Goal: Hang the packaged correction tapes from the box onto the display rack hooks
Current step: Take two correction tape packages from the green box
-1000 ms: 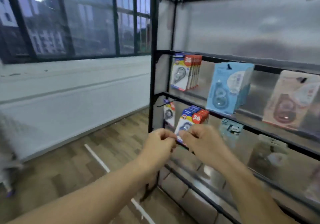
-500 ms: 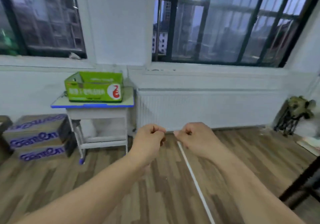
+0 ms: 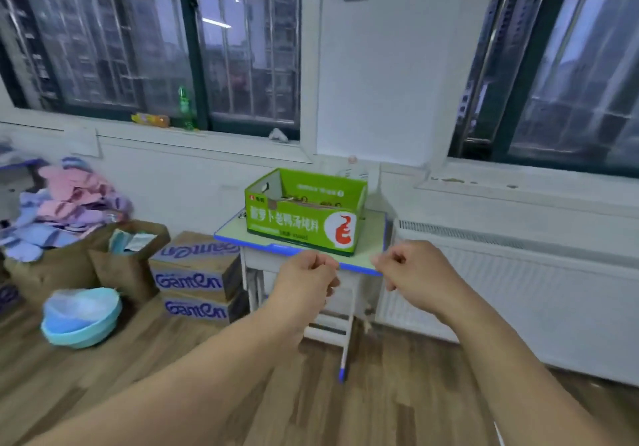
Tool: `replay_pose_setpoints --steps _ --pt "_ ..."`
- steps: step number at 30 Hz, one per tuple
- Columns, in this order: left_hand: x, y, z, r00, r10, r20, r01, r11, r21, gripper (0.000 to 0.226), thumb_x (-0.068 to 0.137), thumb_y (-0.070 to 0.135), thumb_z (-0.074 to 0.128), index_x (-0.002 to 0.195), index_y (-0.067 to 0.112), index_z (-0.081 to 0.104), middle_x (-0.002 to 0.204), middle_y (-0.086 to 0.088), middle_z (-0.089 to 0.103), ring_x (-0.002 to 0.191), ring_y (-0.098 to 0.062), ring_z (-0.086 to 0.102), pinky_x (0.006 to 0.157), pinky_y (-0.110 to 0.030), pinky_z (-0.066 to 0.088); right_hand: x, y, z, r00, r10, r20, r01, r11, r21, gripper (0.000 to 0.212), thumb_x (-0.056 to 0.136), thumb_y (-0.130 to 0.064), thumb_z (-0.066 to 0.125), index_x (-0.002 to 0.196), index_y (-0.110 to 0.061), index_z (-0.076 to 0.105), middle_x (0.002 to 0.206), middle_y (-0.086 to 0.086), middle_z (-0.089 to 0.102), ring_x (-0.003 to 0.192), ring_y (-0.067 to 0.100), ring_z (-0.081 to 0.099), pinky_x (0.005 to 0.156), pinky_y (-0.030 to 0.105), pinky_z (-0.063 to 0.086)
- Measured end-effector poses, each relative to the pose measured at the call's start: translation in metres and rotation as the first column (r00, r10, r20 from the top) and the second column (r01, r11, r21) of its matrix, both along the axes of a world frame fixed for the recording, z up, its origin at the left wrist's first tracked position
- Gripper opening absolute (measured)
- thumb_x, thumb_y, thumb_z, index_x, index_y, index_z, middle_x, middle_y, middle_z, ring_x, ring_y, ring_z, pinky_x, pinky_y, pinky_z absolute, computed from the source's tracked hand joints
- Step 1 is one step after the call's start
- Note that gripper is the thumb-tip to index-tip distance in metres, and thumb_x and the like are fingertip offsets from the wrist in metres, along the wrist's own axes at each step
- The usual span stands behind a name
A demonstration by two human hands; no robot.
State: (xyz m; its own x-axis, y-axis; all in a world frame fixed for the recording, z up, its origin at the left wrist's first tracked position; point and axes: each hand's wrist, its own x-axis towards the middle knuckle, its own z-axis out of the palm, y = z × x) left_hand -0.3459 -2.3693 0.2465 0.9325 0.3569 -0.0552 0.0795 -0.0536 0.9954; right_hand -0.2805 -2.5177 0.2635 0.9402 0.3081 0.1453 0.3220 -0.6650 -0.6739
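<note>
A green cardboard box (image 3: 304, 224) with its top open stands on a small desk (image 3: 228, 234) with a blue edge, straight ahead by the wall. Its contents are hidden behind the front wall. My left hand (image 3: 306, 281) and my right hand (image 3: 413, 274) are raised side by side in front of the desk's near edge, fingers curled, holding nothing. The display rack and the correction tape packages are out of view.
Two stacked cardboard cartons (image 3: 195, 274) sit left of the desk, beside brown bags (image 3: 124, 259) and a pile of cloth (image 3: 58, 210). A light blue basin (image 3: 81, 316) lies on the wooden floor. A white radiator (image 3: 511, 293) runs along the wall at right.
The view has swung left from the rack to the desk with the green box, which now looks closer and centred. Both hands let go of the package at the rack and are empty.
</note>
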Motion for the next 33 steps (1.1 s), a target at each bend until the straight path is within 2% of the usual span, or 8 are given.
replay_pose_setpoints --steps 5,8,11,15,20,24,29,33 --pt "0.076 0.069 -0.001 0.993 0.113 -0.015 -0.113 0.993 0.021 0.019 0.093 0.004 0.046 0.079 0.011 0.057 0.071 -0.006 0.056 0.058 -0.012 0.048 0.046 -0.012 0.038 0.090 0.079 -0.004 0.987 0.159 -0.036 -0.159 0.987 -0.007 0.034 0.092 -0.035 0.056 0.071 -0.010 0.061 0.064 0.002 0.065 0.043 0.001 0.048 0.057 0.026 0.040" --pt "0.126 0.112 -0.007 0.990 0.140 -0.012 -0.139 0.990 0.018 0.017 0.093 0.005 0.047 0.080 0.010 0.057 0.071 -0.006 0.057 0.058 -0.013 0.047 0.049 -0.017 0.037 0.144 0.125 -0.012 0.982 0.187 -0.039 -0.187 0.982 -0.008 0.035 0.093 -0.035 0.056 0.072 -0.007 0.062 0.061 0.001 0.063 0.047 0.009 0.048 0.056 0.027 0.041" --pt "0.177 0.155 -0.018 0.992 0.128 -0.021 -0.127 0.992 0.024 0.017 0.093 0.008 0.048 0.079 0.013 0.057 0.069 -0.003 0.057 0.061 -0.013 0.049 0.053 -0.019 0.037 0.194 0.165 -0.023 0.983 0.171 -0.066 -0.171 0.985 0.000 0.033 0.093 -0.034 0.057 0.075 -0.007 0.064 0.057 -0.001 0.062 0.047 0.012 0.048 0.054 0.026 0.041" --pt "0.256 0.213 -0.015 0.996 0.079 -0.031 -0.079 0.997 -0.004 0.018 0.093 0.009 0.051 0.077 0.013 0.055 0.068 -0.002 0.056 0.057 -0.012 0.047 0.051 -0.020 0.036 0.263 0.209 -0.019 0.992 0.096 -0.080 -0.098 0.995 -0.020 0.032 0.093 -0.034 0.057 0.075 -0.009 0.064 0.061 0.001 0.064 0.055 0.016 0.053 0.062 0.031 0.046" --pt "0.346 0.250 -0.019 0.998 0.027 -0.058 -0.033 0.993 -0.111 0.022 0.093 0.009 0.053 0.071 0.014 0.054 0.064 -0.001 0.054 0.055 -0.013 0.046 0.053 -0.023 0.036 0.340 0.230 -0.021 0.994 0.003 -0.112 -0.007 1.000 -0.030 0.031 0.093 -0.034 0.057 0.074 -0.011 0.065 0.060 -0.001 0.063 0.053 0.012 0.051 0.062 0.029 0.045" --pt "0.408 0.264 -0.035 0.992 -0.023 -0.123 0.009 0.993 -0.115 0.020 0.094 0.012 0.053 0.074 0.014 0.053 0.066 -0.001 0.056 0.058 -0.013 0.048 0.058 -0.025 0.037 0.409 0.240 -0.038 0.985 -0.059 -0.163 0.053 0.998 -0.041 0.031 0.092 -0.033 0.058 0.069 -0.014 0.062 0.058 -0.002 0.063 0.045 0.010 0.049 0.054 0.026 0.042" --pt "0.483 0.279 -0.054 0.982 0.055 -0.181 -0.074 0.992 -0.098 0.015 0.093 0.007 0.052 0.078 0.010 0.056 0.066 -0.005 0.054 0.055 -0.013 0.044 0.050 -0.021 0.034 0.504 0.266 -0.063 0.975 0.004 -0.221 -0.011 0.999 -0.032 0.028 0.095 -0.029 0.054 0.078 -0.008 0.063 0.060 0.000 0.061 0.044 0.009 0.044 0.044 0.021 0.036" --pt "0.537 0.291 -0.069 0.964 0.100 -0.248 -0.117 0.992 -0.055 0.019 0.092 0.008 0.054 0.073 0.010 0.057 0.062 -0.005 0.054 0.056 -0.015 0.045 0.054 -0.024 0.034 0.570 0.287 -0.093 0.951 0.015 -0.309 -0.036 0.997 -0.063 0.032 0.093 -0.029 0.055 0.084 -0.001 0.066 0.063 0.003 0.063 0.057 0.018 0.052 0.056 0.025 0.039"
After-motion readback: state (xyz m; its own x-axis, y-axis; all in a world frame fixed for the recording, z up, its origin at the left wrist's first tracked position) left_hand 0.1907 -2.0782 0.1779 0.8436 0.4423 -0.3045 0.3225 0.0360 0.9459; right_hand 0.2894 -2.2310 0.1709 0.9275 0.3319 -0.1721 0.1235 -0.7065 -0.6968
